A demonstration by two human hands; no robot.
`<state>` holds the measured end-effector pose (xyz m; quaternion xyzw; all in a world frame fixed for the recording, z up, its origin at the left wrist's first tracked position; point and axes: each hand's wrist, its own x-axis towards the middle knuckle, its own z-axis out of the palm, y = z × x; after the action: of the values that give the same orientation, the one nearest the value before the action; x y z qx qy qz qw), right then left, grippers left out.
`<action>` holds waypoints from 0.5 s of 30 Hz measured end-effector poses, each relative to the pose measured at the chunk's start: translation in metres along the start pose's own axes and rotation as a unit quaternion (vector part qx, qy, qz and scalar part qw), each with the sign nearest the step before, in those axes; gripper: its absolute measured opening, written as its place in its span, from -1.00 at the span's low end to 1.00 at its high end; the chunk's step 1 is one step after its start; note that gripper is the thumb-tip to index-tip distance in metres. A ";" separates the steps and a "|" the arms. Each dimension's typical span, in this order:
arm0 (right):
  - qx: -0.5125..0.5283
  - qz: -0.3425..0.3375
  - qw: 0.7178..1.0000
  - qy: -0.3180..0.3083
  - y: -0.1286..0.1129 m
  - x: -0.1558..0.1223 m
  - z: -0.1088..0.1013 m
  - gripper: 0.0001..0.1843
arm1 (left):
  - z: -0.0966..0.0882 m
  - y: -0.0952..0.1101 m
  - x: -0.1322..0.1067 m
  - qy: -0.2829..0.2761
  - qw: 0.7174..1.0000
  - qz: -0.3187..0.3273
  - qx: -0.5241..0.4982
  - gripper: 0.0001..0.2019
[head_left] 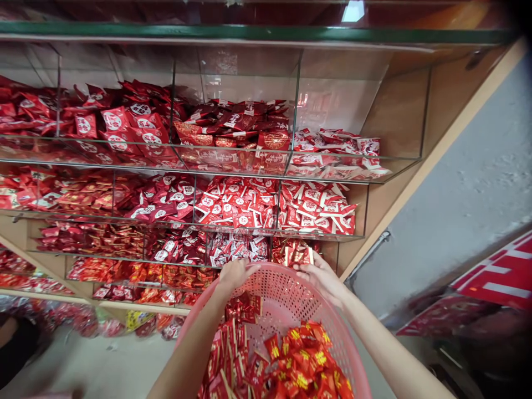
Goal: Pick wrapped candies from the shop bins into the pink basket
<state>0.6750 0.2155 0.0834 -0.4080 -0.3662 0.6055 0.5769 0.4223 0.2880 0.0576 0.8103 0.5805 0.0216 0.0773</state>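
Note:
A pink perforated plastic basket (286,291) sits in front of me, partly filled with small red candy packets (291,360). My left hand (233,274) curls over the basket's far rim at the left. My right hand (318,274) lies over the far rim at the right, fingers bent, close to red-and-gold packets (293,252) in a low glass bin. Whether the right hand holds a packet is hidden.
Tiered glass bins (249,166) full of red sweet packets rise ahead, with one bare compartment (357,105) at the upper right. A wooden shelf side (436,149) and grey wall (477,194) stand right. Red boxes (499,277) lie at the right edge.

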 end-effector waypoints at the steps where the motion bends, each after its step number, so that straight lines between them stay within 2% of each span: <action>1: 0.028 0.016 0.999 -0.014 0.001 -0.003 0.006 -0.48 | 0.000 0.000 0.000 0.001 1.000 -0.001 0.001 -0.24; 4: 0.076 0.071 0.994 -0.041 0.009 -0.006 0.022 -0.63 | -0.001 0.000 0.000 0.005 1.000 -0.003 0.002 -0.23; 6: 0.064 0.113 0.990 -0.054 0.018 -0.007 0.031 -0.66 | 0.000 0.000 0.000 0.004 1.000 -0.006 0.003 -0.23; 11: -0.072 0.229 0.968 -0.070 0.047 -0.007 0.043 -0.49 | 0.002 0.000 0.001 0.001 1.000 -0.006 0.005 -0.23; 15: -0.158 0.274 0.946 -0.072 0.068 -0.003 0.038 -0.34 | 0.002 0.000 0.001 0.001 1.000 -0.006 -0.001 -0.22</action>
<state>0.6128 0.2088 0.0363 -0.5341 -0.3718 0.7021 0.2891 0.4228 0.2886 0.0560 0.8070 0.5850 0.0223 0.0777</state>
